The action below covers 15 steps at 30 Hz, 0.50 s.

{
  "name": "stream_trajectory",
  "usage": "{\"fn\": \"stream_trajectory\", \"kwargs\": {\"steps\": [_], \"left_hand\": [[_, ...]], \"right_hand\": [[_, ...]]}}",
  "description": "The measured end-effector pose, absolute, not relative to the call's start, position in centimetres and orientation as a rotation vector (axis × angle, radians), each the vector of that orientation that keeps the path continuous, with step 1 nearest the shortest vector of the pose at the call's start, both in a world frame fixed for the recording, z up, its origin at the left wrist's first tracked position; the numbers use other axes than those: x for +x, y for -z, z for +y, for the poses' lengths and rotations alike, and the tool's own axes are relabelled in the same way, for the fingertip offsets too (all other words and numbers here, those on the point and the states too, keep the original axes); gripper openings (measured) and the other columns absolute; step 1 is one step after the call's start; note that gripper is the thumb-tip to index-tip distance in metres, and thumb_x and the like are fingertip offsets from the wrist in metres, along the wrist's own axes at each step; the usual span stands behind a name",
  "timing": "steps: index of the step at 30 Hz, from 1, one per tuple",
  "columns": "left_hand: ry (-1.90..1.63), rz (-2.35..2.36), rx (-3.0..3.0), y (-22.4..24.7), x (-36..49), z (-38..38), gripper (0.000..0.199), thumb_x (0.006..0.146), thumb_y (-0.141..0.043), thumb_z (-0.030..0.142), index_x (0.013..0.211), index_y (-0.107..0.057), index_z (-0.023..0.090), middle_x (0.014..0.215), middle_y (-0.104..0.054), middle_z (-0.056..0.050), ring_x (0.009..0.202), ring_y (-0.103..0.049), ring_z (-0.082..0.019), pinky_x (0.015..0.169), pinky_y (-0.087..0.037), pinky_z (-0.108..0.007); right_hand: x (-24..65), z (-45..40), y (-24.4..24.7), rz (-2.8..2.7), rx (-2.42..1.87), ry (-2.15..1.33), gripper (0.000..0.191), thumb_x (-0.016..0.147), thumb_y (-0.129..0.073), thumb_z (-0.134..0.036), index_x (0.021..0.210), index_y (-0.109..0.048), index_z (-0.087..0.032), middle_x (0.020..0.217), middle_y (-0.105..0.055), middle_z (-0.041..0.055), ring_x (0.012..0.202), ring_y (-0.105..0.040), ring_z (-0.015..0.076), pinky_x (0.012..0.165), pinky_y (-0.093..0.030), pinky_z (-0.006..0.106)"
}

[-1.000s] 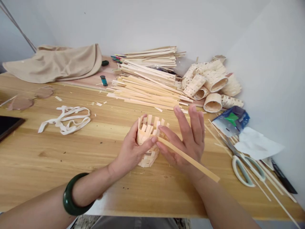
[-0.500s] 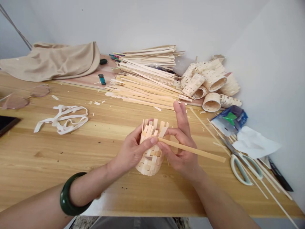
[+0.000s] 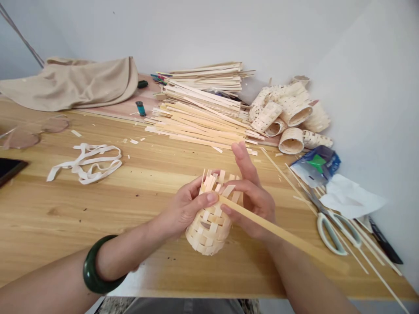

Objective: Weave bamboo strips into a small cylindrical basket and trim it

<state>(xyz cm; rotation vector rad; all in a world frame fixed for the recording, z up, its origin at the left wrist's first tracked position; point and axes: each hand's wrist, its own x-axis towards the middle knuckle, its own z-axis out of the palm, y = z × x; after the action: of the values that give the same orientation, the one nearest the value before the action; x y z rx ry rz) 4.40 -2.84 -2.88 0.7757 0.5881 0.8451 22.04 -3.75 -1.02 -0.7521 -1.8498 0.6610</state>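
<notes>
A small woven basket [image 3: 209, 231] of pale wood strips, its upright ends loose at the top, is held above the table in front of me. My left hand [image 3: 193, 205] is wrapped around its left side, the thumb pressed on the front near the rim. From beside that thumb a long yellowish strip [image 3: 271, 226] runs down to the right, its far end blurred. My right hand [image 3: 255, 196] is at the basket's right side, index finger and thumb at an upright end by the strip, other fingers raised. The fingers behind the basket are partly hidden.
Bundles of wood strips [image 3: 203, 117] lie at the back. Finished woven tubes [image 3: 294, 109] are piled at the right. Scissors [image 3: 330, 226], white paper [image 3: 352, 196] and a blue packet [image 3: 317, 163] lie below them. White ribbon [image 3: 94, 163] and a phone [image 3: 9, 170] are at left.
The basket has tipped and moved slightly right and toward me. More of the yellowish strip now extends to the lower right, over my right forearm.
</notes>
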Motion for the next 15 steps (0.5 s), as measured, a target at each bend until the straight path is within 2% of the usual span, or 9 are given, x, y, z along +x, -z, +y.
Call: {"fn": "stream_trajectory", "kwargs": {"steps": [5, 10, 15], "left_hand": [[-0.896, 0.637, 0.734, 2.8, 4.7, -2.7, 0.057, 0.076, -0.085, 0.046, 0.122, -0.066, 0.02, 0.107, -0.077, -0.007, 0.091, -0.072, -0.019, 0.079, -0.055, -0.026], [-0.891, 0.666, 0.72, 2.9, 4.9, -2.7, 0.055, 0.077, -0.083, 0.048, 0.12, -0.065, 0.019, 0.113, -0.076, -0.009, 0.093, -0.073, -0.022, 0.079, -0.055, -0.028], [-0.838, 0.673, 0.682, 2.8, 4.9, -3.2, 0.057, 0.077, -0.082, 0.05, 0.123, -0.064, 0.02, 0.11, -0.077, -0.009, 0.095, -0.073, -0.025, 0.079, -0.055, -0.031]], "right_hand": [[21.0, -4.3, 1.5, -1.718, -0.885, -0.574, 0.02, 0.09, -0.067, -0.015, 0.104, -0.064, -0.029, 0.168, -0.032, -0.0041, 0.158, -0.024, 0.0269, 0.128, -0.027, 0.053], [20.0, -4.9, 2.0, -1.669, -0.954, -0.383, 0.018, 0.088, -0.065, -0.01, 0.093, -0.058, -0.026, 0.16, -0.045, 0.0025, 0.156, -0.028, 0.0288, 0.127, -0.026, 0.059], [19.9, -4.9, 1.8, -1.639, -0.904, -0.393, 0.018, 0.086, -0.067, -0.011, 0.089, -0.059, -0.027, 0.155, -0.051, 0.001, 0.154, -0.032, 0.0287, 0.126, -0.028, 0.06]]}}
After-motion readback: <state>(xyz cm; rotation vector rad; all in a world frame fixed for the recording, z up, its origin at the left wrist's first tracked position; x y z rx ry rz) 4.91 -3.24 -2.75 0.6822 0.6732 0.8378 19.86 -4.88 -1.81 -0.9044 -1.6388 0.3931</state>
